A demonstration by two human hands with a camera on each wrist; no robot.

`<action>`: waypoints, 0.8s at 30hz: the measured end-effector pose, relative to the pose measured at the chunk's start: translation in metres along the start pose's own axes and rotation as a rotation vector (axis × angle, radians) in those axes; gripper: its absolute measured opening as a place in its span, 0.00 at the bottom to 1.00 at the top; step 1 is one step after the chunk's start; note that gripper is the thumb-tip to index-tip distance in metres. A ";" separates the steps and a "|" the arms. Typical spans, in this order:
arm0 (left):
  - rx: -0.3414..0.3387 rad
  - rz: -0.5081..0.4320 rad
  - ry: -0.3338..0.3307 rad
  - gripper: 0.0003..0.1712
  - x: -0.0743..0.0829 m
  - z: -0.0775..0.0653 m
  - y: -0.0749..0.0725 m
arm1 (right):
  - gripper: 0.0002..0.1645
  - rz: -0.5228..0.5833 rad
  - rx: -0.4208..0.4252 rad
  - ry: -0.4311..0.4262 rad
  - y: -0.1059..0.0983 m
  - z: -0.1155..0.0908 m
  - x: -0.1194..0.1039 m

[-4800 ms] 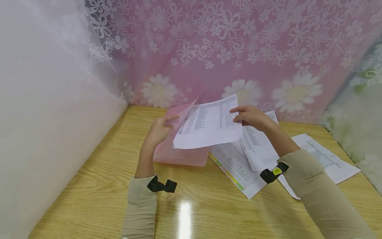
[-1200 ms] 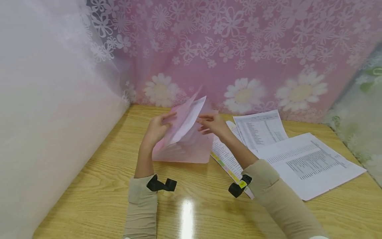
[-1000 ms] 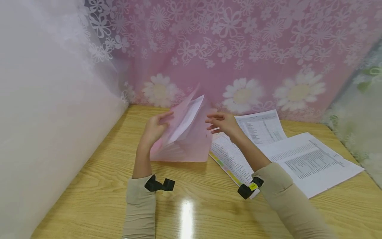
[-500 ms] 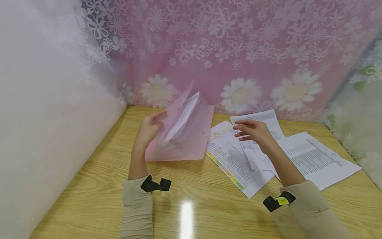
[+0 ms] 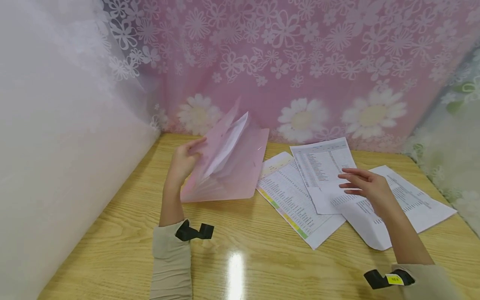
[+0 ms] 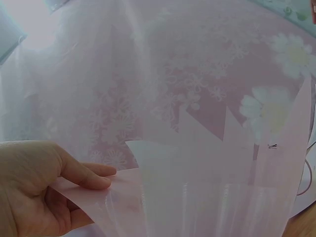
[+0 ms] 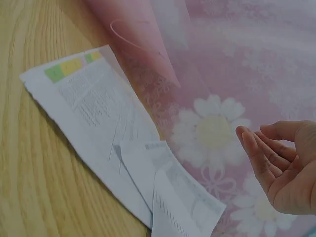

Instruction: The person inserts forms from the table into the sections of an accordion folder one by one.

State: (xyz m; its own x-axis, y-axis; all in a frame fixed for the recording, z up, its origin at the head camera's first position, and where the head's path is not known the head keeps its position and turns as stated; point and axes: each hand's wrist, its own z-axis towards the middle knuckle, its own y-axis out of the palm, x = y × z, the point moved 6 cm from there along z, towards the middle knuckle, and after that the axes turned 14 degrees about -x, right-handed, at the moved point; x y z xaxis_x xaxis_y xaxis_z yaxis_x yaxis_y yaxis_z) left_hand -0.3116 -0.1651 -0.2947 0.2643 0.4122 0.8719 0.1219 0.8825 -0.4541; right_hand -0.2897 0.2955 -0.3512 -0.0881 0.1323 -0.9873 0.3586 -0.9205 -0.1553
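My left hand (image 5: 183,162) pinches the raised cover of a translucent pink folder (image 5: 243,181) between thumb and fingers; the left wrist view shows the folder's thin inner leaves (image 6: 207,192) fanned apart. A white sheet (image 5: 228,146) stands tilted inside it. My right hand (image 5: 369,189) hovers over loose printed papers with fingers loosely bent and nothing between them. Beneath and beside it lie a printed sheet (image 5: 318,162) and a wider printed sheet (image 5: 420,204) with a curled near corner. Left of these rests a sheet with a coloured edge strip (image 5: 292,200).
Everything lies on a wood-grain table (image 5: 240,246). A pink flowered curtain (image 5: 300,75) hangs along the back, and a pale sheet-like wall (image 5: 75,125) rises at the left. Black cameras are strapped at both wrists.
The printed sheet my right hand held earlier now stands in the folder. My right hand has withdrawn rightward from the folder to above the loose papers. My left hand keeps hold of the cover.
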 end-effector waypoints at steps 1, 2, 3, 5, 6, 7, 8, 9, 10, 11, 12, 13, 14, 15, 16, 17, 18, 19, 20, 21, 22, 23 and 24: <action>-0.003 -0.002 0.001 0.27 0.001 0.000 0.000 | 0.12 0.005 0.008 0.001 -0.006 -0.006 0.005; -0.005 -0.002 0.002 0.27 0.001 0.000 0.001 | 0.12 0.000 0.015 0.003 -0.012 -0.012 0.009; -0.008 -0.003 0.001 0.26 0.001 0.001 0.001 | 0.12 0.001 0.023 0.009 -0.018 -0.017 0.014; -0.010 -0.003 -0.001 0.26 0.001 0.001 0.002 | 0.12 0.021 0.038 0.010 -0.029 -0.029 0.024; -0.009 -0.003 -0.002 0.26 0.002 0.002 0.002 | 0.12 0.031 0.045 0.009 -0.035 -0.034 0.029; -0.009 -0.002 -0.004 0.26 0.002 0.002 0.003 | 0.12 0.053 0.052 0.007 -0.040 -0.040 0.033; -0.008 0.000 -0.006 0.26 0.002 0.002 0.003 | 0.12 0.068 0.060 0.005 -0.045 -0.045 0.037; -0.007 -0.001 -0.007 0.26 0.002 0.003 0.003 | 0.13 0.084 0.070 -0.001 -0.049 -0.050 0.041; -0.005 0.000 -0.008 0.26 0.002 0.003 0.003 | 0.13 0.104 0.081 -0.010 -0.053 -0.055 0.045; -0.003 0.000 -0.010 0.26 0.002 0.003 0.003 | 0.13 0.118 0.094 -0.015 -0.057 -0.059 0.049; -0.001 0.001 -0.012 0.26 0.002 0.003 0.002 | 0.13 0.129 0.106 -0.018 -0.061 -0.064 0.053; -0.001 0.002 -0.013 0.26 0.002 0.003 0.002 | 0.13 0.136 0.119 -0.019 -0.064 -0.067 0.056; 0.001 0.002 -0.014 0.26 0.002 0.003 0.002 | 0.13 0.144 0.132 -0.019 -0.067 -0.071 0.060; 0.003 0.003 -0.015 0.26 0.002 0.003 0.001 | 0.12 0.157 0.148 -0.013 -0.069 -0.074 0.064; 0.003 0.004 -0.015 0.26 0.002 0.003 0.001 | 0.12 0.171 0.162 -0.007 -0.072 -0.077 0.068; 0.003 0.003 -0.016 0.26 0.002 0.003 0.001 | 0.11 0.183 0.176 0.000 -0.075 -0.079 0.071; 0.002 0.002 -0.014 0.26 0.002 0.003 0.001 | 0.11 0.207 0.188 0.002 -0.077 -0.082 0.075; 0.002 0.001 -0.012 0.26 0.002 0.003 0.001 | 0.11 0.226 0.197 0.000 -0.079 -0.084 0.078; 0.000 0.001 -0.009 0.26 0.002 0.003 0.002 | 0.11 0.249 0.205 -0.003 -0.081 -0.086 0.081; -0.001 0.000 -0.007 0.26 0.001 0.003 0.002 | 0.11 0.264 0.215 -0.005 -0.083 -0.088 0.084; -0.002 -0.004 -0.005 0.26 0.001 0.003 0.002 | 0.11 0.275 0.221 -0.012 -0.084 -0.090 0.086; -0.001 -0.003 -0.003 0.26 0.001 0.002 0.002 | 0.11 0.283 0.226 -0.017 -0.086 -0.092 0.089; -0.002 -0.003 0.000 0.26 0.000 0.002 0.003 | 0.11 0.289 0.230 -0.024 -0.087 -0.094 0.091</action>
State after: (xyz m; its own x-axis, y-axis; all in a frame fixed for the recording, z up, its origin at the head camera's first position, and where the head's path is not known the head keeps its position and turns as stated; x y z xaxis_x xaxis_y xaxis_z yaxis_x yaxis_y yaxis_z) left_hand -0.3135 -0.1621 -0.2956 0.2635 0.4096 0.8734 0.1244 0.8834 -0.4519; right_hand -0.2416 0.4224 -0.4302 -0.0364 -0.1517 -0.9878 0.1533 -0.9776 0.1445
